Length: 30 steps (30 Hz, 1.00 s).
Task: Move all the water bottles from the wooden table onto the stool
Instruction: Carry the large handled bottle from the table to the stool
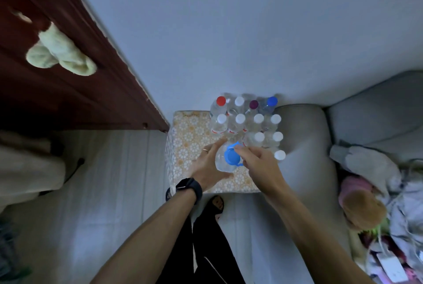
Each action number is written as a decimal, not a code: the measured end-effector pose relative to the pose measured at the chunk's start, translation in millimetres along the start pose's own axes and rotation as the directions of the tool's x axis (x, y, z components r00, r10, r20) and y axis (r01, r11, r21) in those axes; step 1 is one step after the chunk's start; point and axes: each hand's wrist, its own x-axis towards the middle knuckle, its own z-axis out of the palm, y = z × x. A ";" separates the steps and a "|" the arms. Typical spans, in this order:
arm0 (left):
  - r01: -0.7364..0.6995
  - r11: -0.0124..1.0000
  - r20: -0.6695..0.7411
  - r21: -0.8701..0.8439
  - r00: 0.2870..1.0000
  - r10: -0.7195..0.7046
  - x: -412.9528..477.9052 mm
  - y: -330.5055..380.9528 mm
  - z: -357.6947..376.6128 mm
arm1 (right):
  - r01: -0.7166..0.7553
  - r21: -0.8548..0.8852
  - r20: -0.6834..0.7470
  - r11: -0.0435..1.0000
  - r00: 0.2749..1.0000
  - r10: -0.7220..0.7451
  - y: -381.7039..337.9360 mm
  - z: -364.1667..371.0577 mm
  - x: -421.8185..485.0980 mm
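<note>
A stool (187,144) with an orange and white flowered top stands against the wall. Several clear water bottles (249,121) stand packed in rows on its far right part, most with white caps, one red, one purple, one blue. A larger clear bottle with a blue handled cap (231,156) stands upright at the front of the group. My left hand (209,164) wraps its left side, and my right hand (258,164) pinches the blue cap from the right. The dark wooden table (57,82) lies to the left; no bottles show on it.
A pale green cloth (60,53) lies on the wooden table. A grey sofa (304,151) presses against the stool's right side, with a soft toy (361,206) and clothes piled on it. Light plank floor stretches to the stool's left. My dark trousered legs stand below.
</note>
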 end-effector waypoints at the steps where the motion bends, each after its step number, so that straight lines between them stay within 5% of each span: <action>1: 0.003 1.000 0.004 -0.004 1.000 -0.003 4.9 0.5 3.1 | 0.003 -0.005 -0.006 1.000 1.000 -0.003 1.1 -0.5 5.1; 19: 0.006 0.999 0.061 0.045 0.998 -0.009 77.7 4.3 24.3 | -0.040 0.051 -0.014 0.998 0.999 0.041 12.8 -25.9 78.6; 27: -0.037 0.997 0.064 0.065 0.997 0.033 73.3 6.0 20.1 | -0.060 -0.061 -0.145 0.996 0.988 0.051 46.4 -39.0 94.4; 30: -0.051 0.996 0.026 0.068 0.998 0.049 69.0 6.9 22.7 | 0.035 -0.203 -0.155 0.979 0.986 -0.068 52.4 -37.4 90.0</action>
